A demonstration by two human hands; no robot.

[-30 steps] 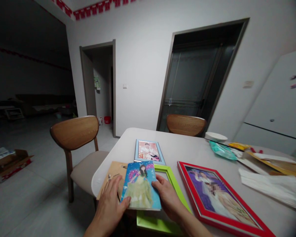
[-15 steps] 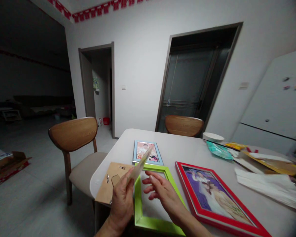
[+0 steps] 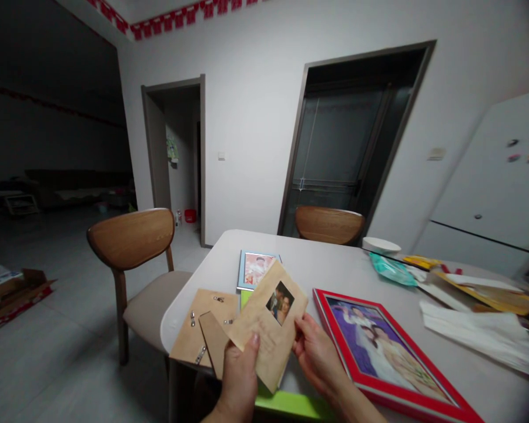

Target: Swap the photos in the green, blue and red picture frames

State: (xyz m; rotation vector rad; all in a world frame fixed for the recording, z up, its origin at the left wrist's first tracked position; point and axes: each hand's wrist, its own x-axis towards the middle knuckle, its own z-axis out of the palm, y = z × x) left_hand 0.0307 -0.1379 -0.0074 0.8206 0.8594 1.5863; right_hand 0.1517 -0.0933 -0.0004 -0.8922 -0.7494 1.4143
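Observation:
A tan card with a small dark photo on it is held tilted above the green picture frame. My left hand grips its lower left edge, thumb on the front. On the right edge, the fingers of my right hand close around the card. The card hides most of the green frame. To the left lies a wooden backing board with metal clips and a brown stand flap. Behind the card, a light blue framed picture is partly covered. A red picture frame holding a photo lies to the right.
The white table carries a white bowl, a teal plastic packet, white paper and yellow envelopes on the right. One wooden chair stands left, another chair at the back.
The card has turned from nearly edge-on to face me. My right hand, open and apart from it before, has taken hold of its right edge.

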